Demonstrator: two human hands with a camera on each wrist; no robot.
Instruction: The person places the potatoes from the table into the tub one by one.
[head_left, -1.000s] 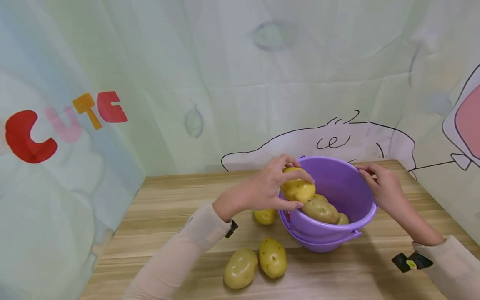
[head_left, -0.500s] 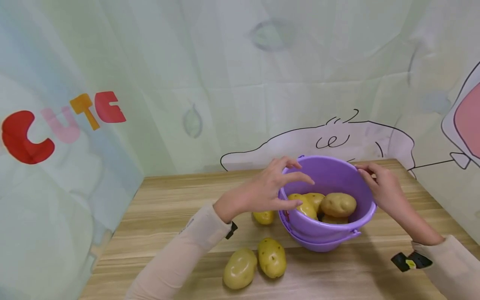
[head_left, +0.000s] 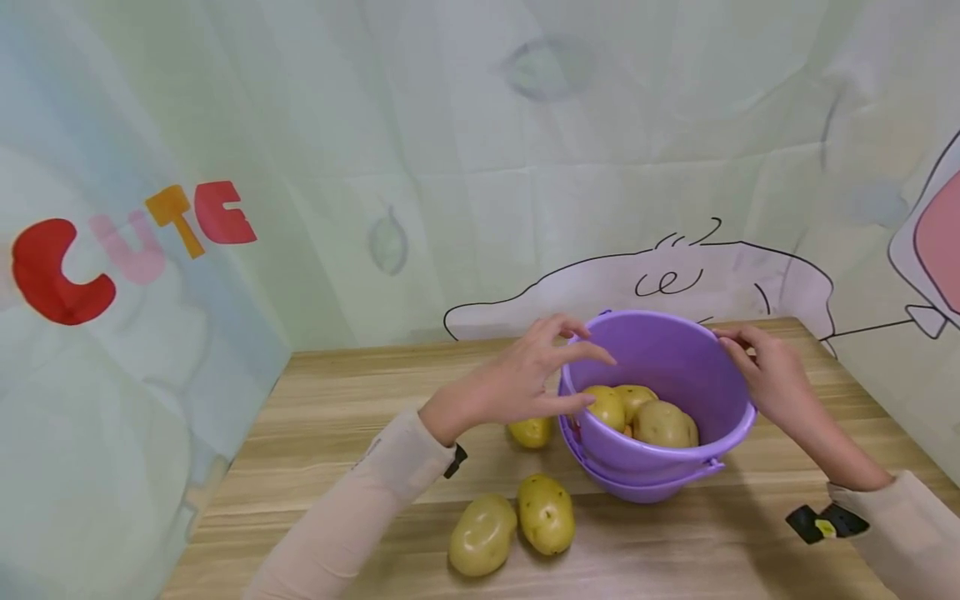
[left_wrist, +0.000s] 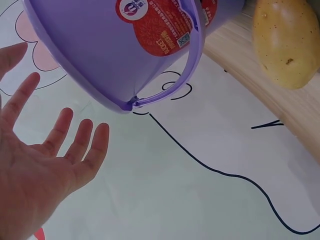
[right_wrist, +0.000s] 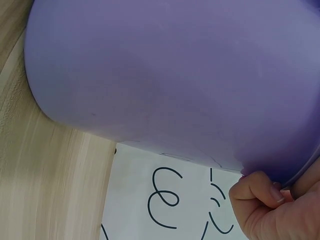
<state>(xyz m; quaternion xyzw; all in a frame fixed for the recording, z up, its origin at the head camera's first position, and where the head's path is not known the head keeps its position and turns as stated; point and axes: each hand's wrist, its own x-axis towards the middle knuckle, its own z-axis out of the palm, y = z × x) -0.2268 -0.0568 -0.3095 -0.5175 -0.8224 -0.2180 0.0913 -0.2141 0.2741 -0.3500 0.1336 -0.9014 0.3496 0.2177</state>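
Observation:
A purple bucket (head_left: 667, 350) stands on the wooden table, with several yellow potatoes (head_left: 663, 423) inside it. My left hand (head_left: 528, 375) is spread at the bucket's left rim, holding nothing. In the left wrist view its fingers (left_wrist: 62, 131) are apart and the palm is bare. On the right side, my right hand (head_left: 772, 375) pinches the bucket's rim between thumb and fingers, which the right wrist view shows close up on the purple wall (right_wrist: 150, 80). Two potatoes (head_left: 546, 514) lie on the table in front of the bucket. Another potato (head_left: 530, 432) is partly hidden behind my left wrist.
The wooden table (head_left: 337, 433) meets a printed cloth backdrop (head_left: 450, 167) at its back edge and left side. The bucket's handle (left_wrist: 185, 75) hangs down along its outside, beside a red label (left_wrist: 162, 30).
One second ago my left hand held a potato over the bucket's rim. It let go, and the potato dropped inside, where the potatoes shifted. The left hand then drew slightly left; the right stayed put.

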